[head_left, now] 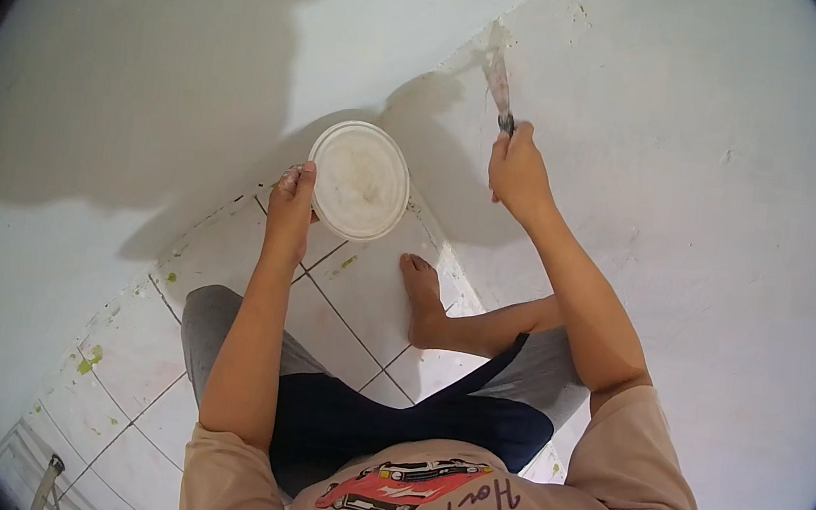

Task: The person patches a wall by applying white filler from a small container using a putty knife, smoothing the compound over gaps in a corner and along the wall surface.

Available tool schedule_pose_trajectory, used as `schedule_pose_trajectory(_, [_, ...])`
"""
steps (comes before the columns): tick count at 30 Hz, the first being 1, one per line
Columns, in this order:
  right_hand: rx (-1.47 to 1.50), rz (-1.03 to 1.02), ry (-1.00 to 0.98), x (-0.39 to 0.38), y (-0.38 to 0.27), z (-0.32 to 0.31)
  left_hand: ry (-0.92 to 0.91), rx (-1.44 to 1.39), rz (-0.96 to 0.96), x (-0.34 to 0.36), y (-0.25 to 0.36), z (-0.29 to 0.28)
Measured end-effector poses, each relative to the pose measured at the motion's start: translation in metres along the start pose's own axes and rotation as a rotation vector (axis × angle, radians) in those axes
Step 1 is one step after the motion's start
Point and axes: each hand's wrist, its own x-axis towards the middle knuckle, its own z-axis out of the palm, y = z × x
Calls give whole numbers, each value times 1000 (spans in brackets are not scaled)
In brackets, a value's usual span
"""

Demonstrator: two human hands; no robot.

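Note:
My left hand (290, 203) grips a round white plastic lid (359, 180) by its left edge; its centre has an off-white, smudged surface. My right hand (520, 174) is closed on the dark handle of a putty knife (499, 82). The knife's smeared blade points up at a rough patch (496, 35) along the corner where two white walls meet, its tip at or very near the wall. Some whitish residue shows on my left fingers.
The left wall (130, 42) and right wall (692, 237) enclose a white tiled floor (122, 384) with green and white specks. My bare foot (420, 297) and bent legs rest below the lid. A metal object (51, 476) stands at the lower left.

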Motion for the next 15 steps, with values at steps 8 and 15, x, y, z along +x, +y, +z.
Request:
schedule_pose_trajectory(8, [-2,142,-253,-45,15,-5,-11,-8,-29,0,-2,12])
schedule_pose_trajectory(15, [-38,59,-166,-28,27,-10,-28,-31,-28,5,-9,12])
